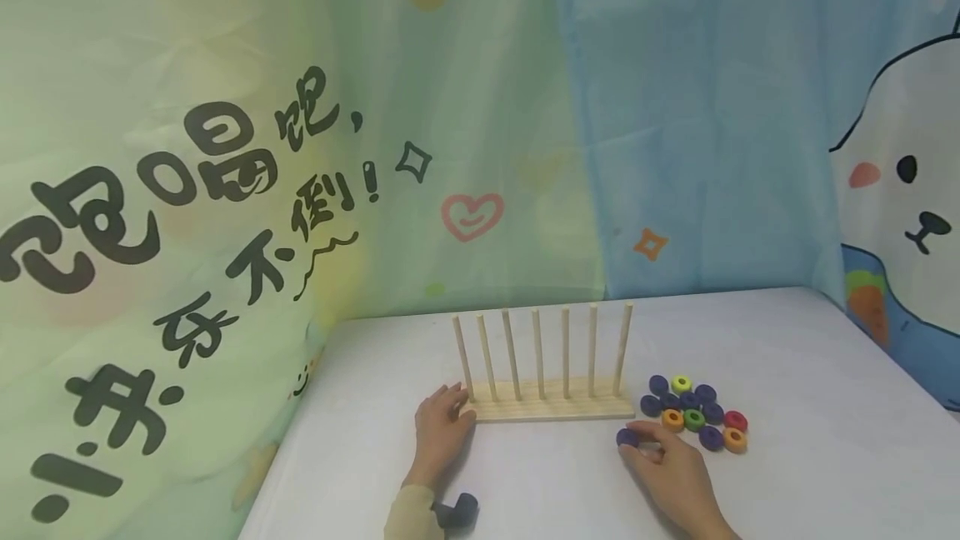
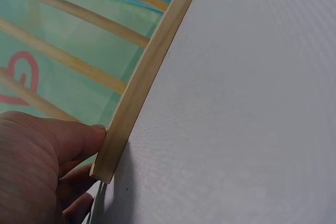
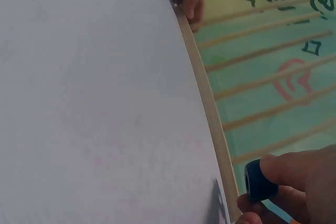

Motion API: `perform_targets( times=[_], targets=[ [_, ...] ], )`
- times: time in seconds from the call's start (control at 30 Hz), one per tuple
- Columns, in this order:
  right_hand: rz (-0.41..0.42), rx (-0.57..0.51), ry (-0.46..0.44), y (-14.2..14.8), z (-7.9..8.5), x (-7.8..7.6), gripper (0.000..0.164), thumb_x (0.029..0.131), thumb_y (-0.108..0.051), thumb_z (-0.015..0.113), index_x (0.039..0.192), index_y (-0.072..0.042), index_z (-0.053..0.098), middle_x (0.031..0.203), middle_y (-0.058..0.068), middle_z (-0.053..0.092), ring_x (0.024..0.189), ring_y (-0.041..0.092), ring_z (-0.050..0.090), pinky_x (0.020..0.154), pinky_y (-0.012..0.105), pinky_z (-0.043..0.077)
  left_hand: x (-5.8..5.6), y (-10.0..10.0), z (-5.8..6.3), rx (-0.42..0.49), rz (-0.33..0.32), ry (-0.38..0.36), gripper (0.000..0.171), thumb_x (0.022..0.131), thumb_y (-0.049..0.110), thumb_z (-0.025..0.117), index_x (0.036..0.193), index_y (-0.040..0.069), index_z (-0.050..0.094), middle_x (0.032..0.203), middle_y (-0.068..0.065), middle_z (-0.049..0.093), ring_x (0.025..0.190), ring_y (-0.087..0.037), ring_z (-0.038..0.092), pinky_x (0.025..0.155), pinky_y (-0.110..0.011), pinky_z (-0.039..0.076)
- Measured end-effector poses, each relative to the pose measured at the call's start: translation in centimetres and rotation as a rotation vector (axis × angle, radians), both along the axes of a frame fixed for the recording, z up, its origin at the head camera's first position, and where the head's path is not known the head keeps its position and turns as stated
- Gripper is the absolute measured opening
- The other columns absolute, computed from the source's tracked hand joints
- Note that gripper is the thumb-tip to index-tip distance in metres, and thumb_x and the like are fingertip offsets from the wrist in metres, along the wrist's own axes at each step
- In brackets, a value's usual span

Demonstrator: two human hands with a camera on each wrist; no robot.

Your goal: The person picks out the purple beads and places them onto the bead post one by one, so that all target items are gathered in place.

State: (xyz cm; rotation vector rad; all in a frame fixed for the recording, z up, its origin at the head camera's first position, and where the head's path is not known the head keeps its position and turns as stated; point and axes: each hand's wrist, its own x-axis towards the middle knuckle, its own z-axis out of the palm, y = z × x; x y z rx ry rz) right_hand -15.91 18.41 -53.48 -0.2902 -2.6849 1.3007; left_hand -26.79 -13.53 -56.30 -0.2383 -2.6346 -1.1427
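A pale wooden rack (image 1: 551, 412) with several upright pegs stands on the table. At its left end, my left hand (image 1: 442, 432) holds the base; in the left wrist view the thumb (image 2: 81, 140) lies against the board's edge, with the other fingers partly hidden around the end. My right hand (image 1: 671, 477) pinches a dark blue bead (image 3: 261, 181) between thumb and fingers, just in front of the base's right end. No beads sit on the pegs.
Right of the rack lies a group of loose beads, mostly dark blue, with a yellow bead (image 1: 681, 384), a green bead (image 1: 693, 419), a red bead (image 1: 736, 421) and orange ones. A printed curtain (image 1: 480, 107) hangs behind the white table (image 1: 547, 482).
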Motion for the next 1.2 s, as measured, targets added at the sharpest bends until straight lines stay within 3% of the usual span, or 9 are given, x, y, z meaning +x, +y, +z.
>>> perform_targets(
  times=[0.13,0.6,0.8,0.97,1.2],
  targets=[
    [0.023,0.0,0.02,-0.6,0.2,-0.5,0.036,0.085,-0.02,0.074,0.119,-0.011,0.066,0.106,0.006,0.071,0.053,0.009,0.047,0.052,0.024,0.038,0.0,0.0,-0.1,0.007,0.001,-0.003,0.029,0.081,0.013,0.069,0.109,0.006,0.071,0.127,-0.015,0.064,0.127,-0.04,0.05,0.11,-0.063,0.024],
    [0.079,0.031,0.096,-1.1,1.5,-3.1,0.035,0.087,-0.025,0.073,0.119,-0.013,0.067,0.108,0.005,0.071,0.064,0.008,0.053,0.053,0.023,0.042,0.0,-0.1,-0.3,0.03,-0.009,0.019,0.028,0.081,0.012,0.069,0.108,0.005,0.071,0.127,-0.015,0.064,0.127,-0.039,0.05,0.11,-0.062,0.024],
    [0.12,0.032,0.202,-1.0,3.1,-4.6,0.033,0.088,-0.027,0.073,0.117,-0.013,0.068,0.104,0.004,0.071,0.057,0.006,0.052,0.046,0.023,0.042,-0.3,-0.1,-0.3,0.028,0.002,0.009,0.028,0.081,0.012,0.069,0.108,0.007,0.071,0.128,-0.015,0.064,0.127,-0.038,0.05,0.111,-0.062,0.023],
    [0.153,0.028,0.233,-1.4,4.3,-5.3,0.036,0.087,-0.03,0.074,0.117,-0.012,0.068,0.101,0.002,0.071,0.054,0.006,0.049,0.043,0.024,0.041,-0.2,-0.1,-0.3,0.03,0.007,0.006,0.027,0.081,0.013,0.069,0.107,0.007,0.071,0.128,-0.014,0.064,0.127,-0.038,0.05,0.111,-0.062,0.024],
    [0.179,0.039,0.281,-2.7,5.7,-6.1,0.035,0.086,-0.024,0.075,0.117,-0.011,0.068,0.103,0.005,0.072,0.064,0.007,0.056,0.048,0.023,0.045,-0.2,0.0,-0.3,0.033,-0.008,0.037,0.027,0.082,0.015,0.07,0.107,0.005,0.071,0.126,-0.015,0.065,0.125,-0.04,0.051,0.109,-0.063,0.025]
  ],
)
